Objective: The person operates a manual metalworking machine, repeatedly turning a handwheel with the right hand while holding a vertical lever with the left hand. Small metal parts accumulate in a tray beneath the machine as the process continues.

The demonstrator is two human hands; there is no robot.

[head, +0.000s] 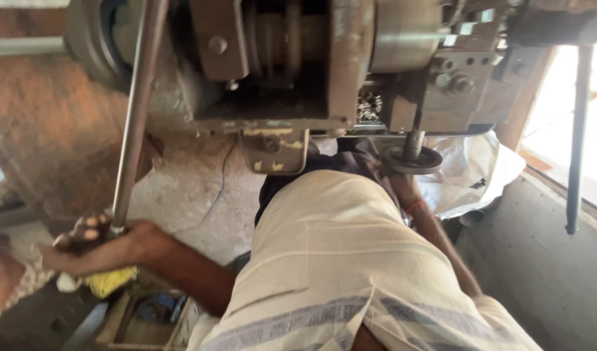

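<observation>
Fingers of the left hand are clenched around the lower end of a long steel rod, which slopes up past the machine body; a yellow cloth lies just beneath. The right hand reaches under the round handwheel; its grasp cannot be made out.

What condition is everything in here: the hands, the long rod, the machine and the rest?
Left hand: closed around the lower end of the metal rod.
Metal rod: tilted, running up past the machine.
Right hand: mostly hidden under the small handwheel; grip cannot be told.
Small handwheel: lying flat on a short vertical shaft.
Machine: worn, rusty, gears exposed.
Yellow cloth: crumpled below the left hand.
White sack: rumpled, lying beside the machine.
</observation>
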